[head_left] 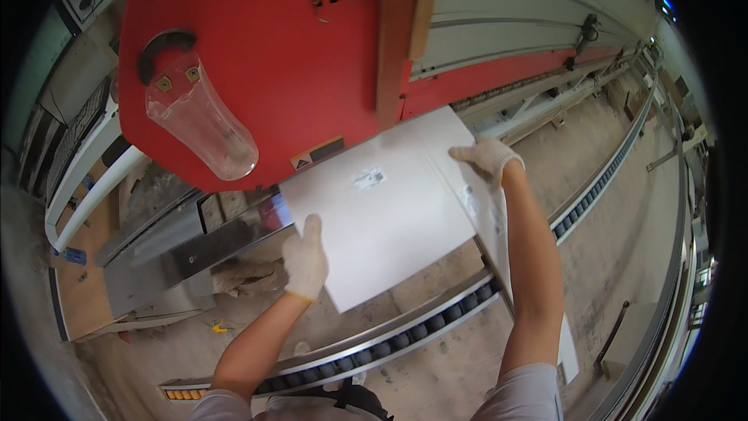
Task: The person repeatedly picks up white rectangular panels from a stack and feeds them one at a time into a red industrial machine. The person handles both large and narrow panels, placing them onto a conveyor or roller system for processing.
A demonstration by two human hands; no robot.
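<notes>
A broad white panel (389,222) with a small printed label lies tilted in front of me, its far edge against the red machine. My left hand (306,263), in a pale knit work glove, grips the panel's left edge with the thumb on top. Along the right side runs a narrower white panel (487,214), also labelled; whether it is joined to the broad one I cannot tell. At its far end my right hand (489,158), gloved too, is closed round the edge, thumb on top and other fingers mostly hidden.
The red machine housing (265,54) carries a clear plastic bottle-like holder (206,129). Below the panels a roller track (382,351) crosses the floor. Another roller rail (604,175) runs at the right. A metal machine bed (187,253) extends left.
</notes>
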